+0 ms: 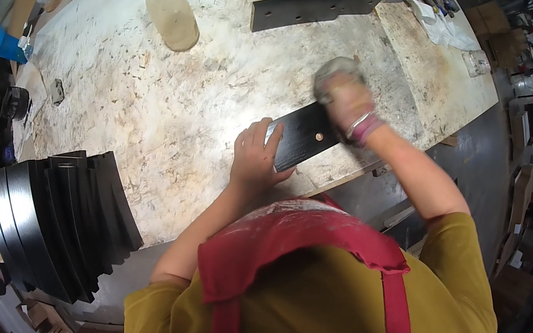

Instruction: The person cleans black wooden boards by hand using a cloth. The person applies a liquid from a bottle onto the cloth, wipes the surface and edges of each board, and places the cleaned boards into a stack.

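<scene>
Right grip (pixel 345 99) presses pad (pixel 334 73) on black board (pixel 302 137).

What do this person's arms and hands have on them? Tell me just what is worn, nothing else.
Both forearms are bare, and so is the left hand. The short mustard-yellow sleeves end above the elbows. The right hand has pale dust or a thin covering on it; the blur hides which. At the right wrist sit a thin silvery bangle and a pink band. A dusty red apron hangs from the shoulders.

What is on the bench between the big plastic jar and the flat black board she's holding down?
Nothing: in the head view, only bare, paint-stained workbench top lies between the white-lidded plastic jar and the flat black board.
</scene>
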A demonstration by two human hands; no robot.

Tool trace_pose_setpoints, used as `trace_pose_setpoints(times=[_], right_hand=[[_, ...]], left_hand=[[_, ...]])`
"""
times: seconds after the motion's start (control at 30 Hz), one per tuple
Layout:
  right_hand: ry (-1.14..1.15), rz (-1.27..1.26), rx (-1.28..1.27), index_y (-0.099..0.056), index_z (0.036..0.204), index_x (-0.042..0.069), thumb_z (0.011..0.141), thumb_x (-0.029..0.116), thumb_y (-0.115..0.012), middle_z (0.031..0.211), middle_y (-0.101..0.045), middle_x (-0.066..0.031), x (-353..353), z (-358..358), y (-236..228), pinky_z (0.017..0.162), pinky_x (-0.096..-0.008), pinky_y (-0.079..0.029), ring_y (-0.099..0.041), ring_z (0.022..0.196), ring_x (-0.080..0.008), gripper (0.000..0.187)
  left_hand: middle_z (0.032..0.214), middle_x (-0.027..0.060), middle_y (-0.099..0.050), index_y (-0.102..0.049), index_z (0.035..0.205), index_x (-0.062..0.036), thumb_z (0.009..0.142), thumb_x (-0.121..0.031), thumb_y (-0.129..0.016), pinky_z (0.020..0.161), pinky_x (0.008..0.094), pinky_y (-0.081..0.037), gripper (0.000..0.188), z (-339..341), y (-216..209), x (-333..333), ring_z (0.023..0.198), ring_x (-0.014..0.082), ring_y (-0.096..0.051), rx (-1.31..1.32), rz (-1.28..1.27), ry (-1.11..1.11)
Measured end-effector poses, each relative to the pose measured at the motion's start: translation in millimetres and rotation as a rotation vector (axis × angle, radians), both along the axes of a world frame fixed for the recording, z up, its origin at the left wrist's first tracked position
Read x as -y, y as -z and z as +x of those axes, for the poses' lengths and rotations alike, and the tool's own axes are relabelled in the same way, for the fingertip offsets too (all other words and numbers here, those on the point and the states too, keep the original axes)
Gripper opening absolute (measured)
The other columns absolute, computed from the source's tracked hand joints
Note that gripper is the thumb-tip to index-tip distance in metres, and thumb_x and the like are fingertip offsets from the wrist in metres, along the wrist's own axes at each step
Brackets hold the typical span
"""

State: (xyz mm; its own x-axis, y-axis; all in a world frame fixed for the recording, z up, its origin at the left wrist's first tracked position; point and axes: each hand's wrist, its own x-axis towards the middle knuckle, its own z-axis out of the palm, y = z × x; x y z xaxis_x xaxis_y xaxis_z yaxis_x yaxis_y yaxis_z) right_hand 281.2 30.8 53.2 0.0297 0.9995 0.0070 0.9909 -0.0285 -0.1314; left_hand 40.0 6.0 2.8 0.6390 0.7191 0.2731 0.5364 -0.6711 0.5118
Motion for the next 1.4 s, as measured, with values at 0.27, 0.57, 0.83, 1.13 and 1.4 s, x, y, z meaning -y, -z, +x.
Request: trace_pose_setpoints(times=[0.27, 0.57, 0.83, 1.13, 1.4], right_hand=[[0.157, -0.116, 0.126, -0.068, 0.094, 0.009, 0.078, 0.016, -0.061, 0.099, -0.065, -0.0162, -10.7, 64.5, -2.0, 0.081, -0.0429, -0.051, -0.063, 0.091, -0.0342, 0.019], [-0.003, 0.056, -0.102, -0.066, 0.092, 0.006, 0.076, 0.012, -0.059, 0.092, -0.065, -0.0180, 20.9, -13.5, -5.4, 0.079, -0.0426, -0.051, -0.063, 0.086, -0.0359, 0.019], [-0.107, 0.092, -0.078, -0.067, 0.084, 0.007, 0.073, 0.006, -0.058, 0.093, -0.065, -0.0183, 12.6, -36.8, 0.3, 0.077, -0.0415, -0.052, -0.064, 0.086, -0.0340, 0.015], [-0.297, 0.164, -0.208, -0.068, 0.088, 0.009, 0.074, 0.012, -0.062, 0.090, -0.065, -0.0139, 15.8, -80.4, -7.9, 0.077, -0.0399, -0.051, -0.063, 0.087, -0.0313, 0.015], [-0.191, 0.143, -0.126, -0.067, 0.081, 0.008, 0.074, 0.014, -0.062, 0.086, -0.065, -0.0155, 12.2, -107.2, 20.2, 0.069, -0.0415, -0.052, -0.064, 0.080, -0.0337, 0.010]], left_hand=[[0.133, 0.0187, -0.042, -0.046, 0.131, -0.0040, 0.060, -0.038, -0.080, 0.098, 0.0468, -0.035, 0.086, -3.7, -7.2, 0.1, 0.121, 0.0368, -0.042, 0.002, -0.007, 0.008], [0.132, 0.0170, -0.044, -0.040, 0.135, -0.0022, 0.058, -0.029, -0.083, 0.101, 0.0454, -0.033, 0.092, -15.2, -6.9, 4.5, 0.121, 0.0358, -0.043, 0.028, -0.118, -0.037], [0.129, 0.0183, -0.047, -0.038, 0.138, -0.0017, 0.055, -0.027, -0.084, 0.100, 0.0448, -0.033, 0.098, -15.0, -3.5, 3.1, 0.119, 0.0361, -0.045, 0.093, -0.080, -0.053], [0.126, 0.0192, -0.049, -0.037, 0.138, -0.0014, 0.053, -0.028, -0.084, 0.099, 0.0449, -0.035, 0.101, -15.9, 4.8, 0.7, 0.117, 0.0366, -0.047, 0.132, -0.061, -0.048], [0.128, 0.0219, -0.050, -0.034, 0.138, 0.0027, 0.049, -0.030, -0.087, 0.101, 0.0467, -0.034, 0.109, -13.4, 12.7, 0.0, 0.121, 0.0394, -0.045, 0.283, -0.191, -0.039]])
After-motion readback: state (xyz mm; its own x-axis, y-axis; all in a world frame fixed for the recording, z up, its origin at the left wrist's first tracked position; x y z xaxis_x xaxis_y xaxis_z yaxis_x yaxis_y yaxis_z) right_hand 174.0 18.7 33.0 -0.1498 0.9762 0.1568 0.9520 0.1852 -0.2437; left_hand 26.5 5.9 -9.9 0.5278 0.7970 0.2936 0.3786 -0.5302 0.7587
